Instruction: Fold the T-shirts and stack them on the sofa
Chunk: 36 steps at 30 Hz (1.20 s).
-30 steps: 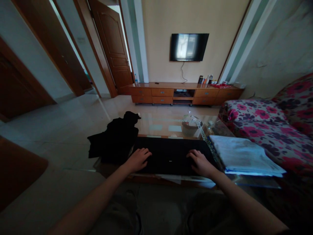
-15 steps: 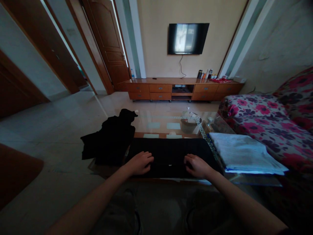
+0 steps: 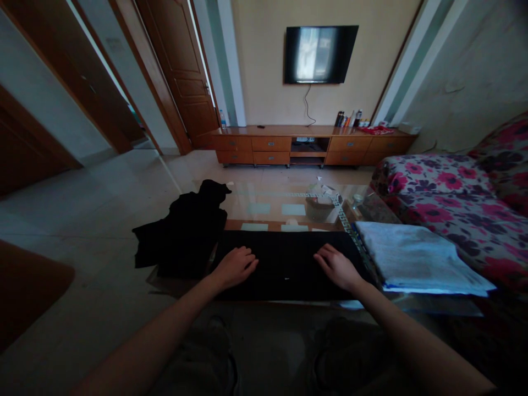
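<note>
Since the earlier frame, both hands have moved a little forward on the black cloth and the fingers have spread out flatter. The left hand (image 3: 234,267) and the right hand (image 3: 337,268) lie palm down on the folded black cloth (image 3: 286,264), each grip open and holding nothing. The cloth lies flat on the glass table (image 3: 272,206), near its front edge. A crumpled black garment (image 3: 183,234) is just beside it on the left, and a folded white towel (image 3: 416,256) is on the right.
</note>
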Each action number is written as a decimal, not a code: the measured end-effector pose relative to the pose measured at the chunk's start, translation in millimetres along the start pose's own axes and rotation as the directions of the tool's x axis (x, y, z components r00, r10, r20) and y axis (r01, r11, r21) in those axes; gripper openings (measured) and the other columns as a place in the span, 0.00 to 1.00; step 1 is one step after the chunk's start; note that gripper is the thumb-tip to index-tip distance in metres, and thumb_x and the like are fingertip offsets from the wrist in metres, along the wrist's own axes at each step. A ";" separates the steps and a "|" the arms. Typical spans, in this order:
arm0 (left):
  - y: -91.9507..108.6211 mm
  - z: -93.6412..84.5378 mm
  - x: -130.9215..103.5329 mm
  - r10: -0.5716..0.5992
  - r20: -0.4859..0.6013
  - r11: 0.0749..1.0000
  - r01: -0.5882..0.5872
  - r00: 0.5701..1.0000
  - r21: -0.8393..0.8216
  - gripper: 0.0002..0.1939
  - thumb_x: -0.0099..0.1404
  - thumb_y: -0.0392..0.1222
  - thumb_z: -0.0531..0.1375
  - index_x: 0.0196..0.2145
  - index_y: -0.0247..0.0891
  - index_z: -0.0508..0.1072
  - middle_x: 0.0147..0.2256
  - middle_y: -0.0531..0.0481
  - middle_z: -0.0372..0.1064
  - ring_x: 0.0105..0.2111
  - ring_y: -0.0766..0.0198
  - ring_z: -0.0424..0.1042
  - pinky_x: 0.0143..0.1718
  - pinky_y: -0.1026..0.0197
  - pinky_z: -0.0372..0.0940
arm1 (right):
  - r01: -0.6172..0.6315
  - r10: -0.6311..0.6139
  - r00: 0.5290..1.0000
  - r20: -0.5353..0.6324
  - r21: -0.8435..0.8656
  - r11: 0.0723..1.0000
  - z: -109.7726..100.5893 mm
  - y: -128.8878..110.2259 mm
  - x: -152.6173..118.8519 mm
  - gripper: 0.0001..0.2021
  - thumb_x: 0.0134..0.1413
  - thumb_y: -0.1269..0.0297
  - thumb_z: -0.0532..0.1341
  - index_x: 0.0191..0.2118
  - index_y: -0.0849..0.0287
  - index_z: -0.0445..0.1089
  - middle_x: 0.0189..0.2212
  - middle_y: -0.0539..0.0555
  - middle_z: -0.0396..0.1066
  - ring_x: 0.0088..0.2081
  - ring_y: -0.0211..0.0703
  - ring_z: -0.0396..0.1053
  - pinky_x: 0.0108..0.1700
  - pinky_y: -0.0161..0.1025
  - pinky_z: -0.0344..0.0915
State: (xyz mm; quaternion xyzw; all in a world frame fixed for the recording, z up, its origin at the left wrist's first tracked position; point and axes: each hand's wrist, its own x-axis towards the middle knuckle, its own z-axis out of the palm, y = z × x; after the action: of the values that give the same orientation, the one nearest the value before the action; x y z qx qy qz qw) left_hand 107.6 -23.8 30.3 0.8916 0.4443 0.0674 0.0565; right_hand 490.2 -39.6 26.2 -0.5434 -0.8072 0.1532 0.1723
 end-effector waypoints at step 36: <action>32.9 88.0 107.1 -0.254 -0.169 0.966 0.260 0.952 0.011 0.32 0.74 0.49 0.44 0.72 0.36 0.52 0.72 0.45 0.48 0.73 0.55 0.41 0.72 0.48 0.42 | -0.097 0.093 0.995 -0.027 -0.282 0.954 101.0 -54.9 108.4 0.34 0.72 0.50 0.39 0.74 0.65 0.49 0.74 0.61 0.41 0.74 0.49 0.39 0.73 0.49 0.33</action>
State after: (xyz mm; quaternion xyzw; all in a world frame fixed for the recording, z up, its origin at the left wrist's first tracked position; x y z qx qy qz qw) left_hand 212.2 38.5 -43.6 0.8183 0.5606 0.1259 0.0128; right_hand 362.1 35.3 -28.2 -0.6016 -0.7926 0.0406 0.0904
